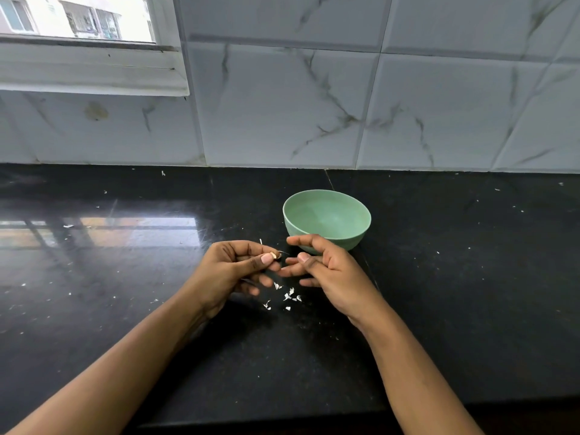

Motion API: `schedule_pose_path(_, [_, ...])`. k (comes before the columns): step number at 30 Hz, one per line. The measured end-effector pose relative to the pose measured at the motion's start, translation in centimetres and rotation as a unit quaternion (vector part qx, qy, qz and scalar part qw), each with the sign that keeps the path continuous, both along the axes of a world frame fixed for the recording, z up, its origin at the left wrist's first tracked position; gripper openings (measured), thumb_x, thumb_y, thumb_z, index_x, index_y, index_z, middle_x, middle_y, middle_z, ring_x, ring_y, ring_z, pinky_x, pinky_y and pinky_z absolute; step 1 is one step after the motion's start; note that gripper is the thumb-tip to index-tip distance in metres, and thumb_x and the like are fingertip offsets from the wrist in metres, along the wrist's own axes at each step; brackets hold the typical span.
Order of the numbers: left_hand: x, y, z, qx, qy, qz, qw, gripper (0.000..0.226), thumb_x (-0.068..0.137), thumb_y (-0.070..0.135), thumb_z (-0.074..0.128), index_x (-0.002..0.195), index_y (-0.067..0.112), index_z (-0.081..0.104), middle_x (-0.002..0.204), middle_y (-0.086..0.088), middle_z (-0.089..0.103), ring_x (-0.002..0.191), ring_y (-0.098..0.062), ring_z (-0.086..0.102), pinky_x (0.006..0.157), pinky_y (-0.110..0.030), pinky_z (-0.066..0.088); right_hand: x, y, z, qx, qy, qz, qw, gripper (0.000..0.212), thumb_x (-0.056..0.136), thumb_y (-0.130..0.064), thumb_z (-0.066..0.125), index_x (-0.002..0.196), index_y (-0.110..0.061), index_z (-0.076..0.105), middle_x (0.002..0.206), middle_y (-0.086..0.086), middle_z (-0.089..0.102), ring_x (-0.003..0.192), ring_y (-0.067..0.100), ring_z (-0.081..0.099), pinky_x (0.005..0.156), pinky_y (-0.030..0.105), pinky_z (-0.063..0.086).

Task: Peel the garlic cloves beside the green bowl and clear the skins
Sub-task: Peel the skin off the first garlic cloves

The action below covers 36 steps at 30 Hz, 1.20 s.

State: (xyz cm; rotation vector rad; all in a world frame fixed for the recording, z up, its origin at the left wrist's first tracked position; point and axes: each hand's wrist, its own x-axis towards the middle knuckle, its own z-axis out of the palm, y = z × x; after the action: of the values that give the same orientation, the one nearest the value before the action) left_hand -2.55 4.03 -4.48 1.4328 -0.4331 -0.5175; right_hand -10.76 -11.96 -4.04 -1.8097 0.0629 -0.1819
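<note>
My left hand (pixel 233 271) pinches a small garlic clove (pixel 275 255) between thumb and forefinger, just left of the green bowl (pixel 351 233). A thin strip of skin sticks out from the clove toward the right. My right hand (pixel 326 271) hovers beside it in front of the bowl, its fingers loosely bent with nothing visibly held. Several white garlic skins (pixel 287 296) lie on the black counter below both hands. The bowl looks empty inside.
The black stone counter (pixel 455 293) runs to a marble-tiled wall (pixel 282 114) behind the bowl. Tiny white flecks are scattered across the counter. A window sill (pixel 94 73) sits at the upper left. The counter's front edge (pixel 282 422) lies under my forearms.
</note>
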Motion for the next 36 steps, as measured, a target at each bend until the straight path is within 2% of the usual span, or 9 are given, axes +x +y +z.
schedule_pose_path(3, [-0.1,0.0,0.0,0.000,0.003,-0.006,1.000,0.024,0.067,0.015,0.066,0.089,0.007,0.069,0.074,-0.006,0.073,0.052,-0.010,0.064,0.041,-0.017,0.047,0.1,-0.2,-0.4,-0.072,-0.053,-0.045,0.995,0.020,0.088,-0.011,0.064,0.101,-0.025,0.062,0.084,-0.004,0.075,0.083,-0.002,0.067,0.081,0.018,0.050])
schedule_pose_path(7, [-0.3,-0.1,-0.2,0.004,0.006,-0.011,1.000,0.024,0.065,0.014,0.068,0.088,0.009,0.071,0.073,-0.006,0.073,0.055,-0.009,0.065,0.041,-0.017,0.047,0.4,0.3,-1.1,-0.114,-0.124,-0.080,0.982,0.029,0.070,-0.006,0.080,0.086,-0.026,0.067,0.083,-0.007,0.065,0.065,0.008,0.064,0.068,0.024,0.055])
schedule_pose_path(11, [-0.3,-0.1,-0.2,0.009,0.003,-0.003,1.000,0.019,0.062,0.013,0.071,0.079,0.006,0.068,0.067,-0.006,0.070,0.051,-0.008,0.062,0.038,-0.017,0.044,0.5,0.9,-1.3,-0.134,-0.198,-0.065,0.969,0.026,0.072,-0.003,0.078,0.094,-0.014,0.073,0.088,-0.007,0.068,0.075,0.005,0.068,0.069,0.018,0.053])
schedule_pose_path(18, [-0.3,0.1,-0.1,0.009,0.003,-0.021,1.000,0.005,0.062,0.014,0.072,0.059,0.017,0.070,0.065,-0.003,0.069,0.045,-0.005,0.057,0.035,-0.014,0.039,0.7,0.9,-1.2,-0.168,-0.260,-0.056,0.949,0.022,0.074,-0.007,0.076,0.095,-0.012,0.075,0.084,-0.008,0.067,0.079,0.003,0.065,0.069,0.020,0.053])
schedule_pose_path(20, [-0.1,0.1,-0.3,0.004,0.018,-0.035,0.999,0.015,0.061,0.008,0.080,0.058,0.018,0.070,0.069,-0.005,0.069,0.044,-0.006,0.056,0.034,-0.014,0.039,0.7,0.8,-1.2,-0.170,-0.275,-0.055,0.945,0.020,0.074,-0.008,0.076,0.093,-0.011,0.076,0.083,-0.011,0.066,0.079,0.002,0.065,0.070,0.019,0.052])
schedule_pose_path(23, [0.1,0.1,-0.7,-0.022,0.059,-0.048,0.997,0.011,0.064,0.010,0.073,0.059,0.016,0.066,0.076,-0.014,0.065,0.042,-0.009,0.056,0.032,-0.015,0.040,0.7,0.7,-1.3,-0.182,-0.264,-0.045,0.946,0.018,0.076,-0.005,0.074,0.094,-0.011,0.075,0.085,-0.010,0.067,0.081,-0.001,0.064,0.071,0.014,0.049])
schedule_pose_path(27, [0.3,0.1,-0.6,-0.049,0.083,-0.059,0.994,0.010,0.065,0.009,0.068,0.058,0.016,0.066,0.061,-0.006,0.060,0.041,-0.010,0.057,0.031,-0.015,0.040,0.9,0.7,-1.4,-0.214,-0.272,-0.038,0.937,0.015,0.084,-0.007,0.067,0.096,-0.013,0.073,0.087,-0.006,0.067,0.079,-0.001,0.062,0.069,0.017,0.050])
schedule_pose_path(33, [0.2,0.0,-0.4,-0.043,0.054,-0.050,0.996,0.010,0.075,0.019,0.063,0.066,0.014,0.060,0.066,-0.005,0.058,0.040,-0.015,0.054,0.030,-0.016,0.036,0.8,0.8,-1.1,0.004,-0.126,-0.034,0.991,0.025,0.088,-0.001,0.062,0.084,-0.025,0.068,0.082,-0.003,0.068,0.074,0.005,0.065,0.057,0.022,0.054])
schedule_pose_path(36, [0.4,0.4,-0.4,0.085,-0.143,0.011,0.986,0.036,0.088,0.043,0.050,0.063,0.017,0.049,0.062,-0.001,0.056,0.045,-0.017,0.055,0.037,-0.020,0.034,0.8,0.8,-1.0,0.073,-0.079,-0.027,0.994,0.017,0.088,0.000,0.060,0.085,-0.016,0.067,0.079,-0.001,0.067,0.070,0.004,0.063,0.055,0.021,0.054])
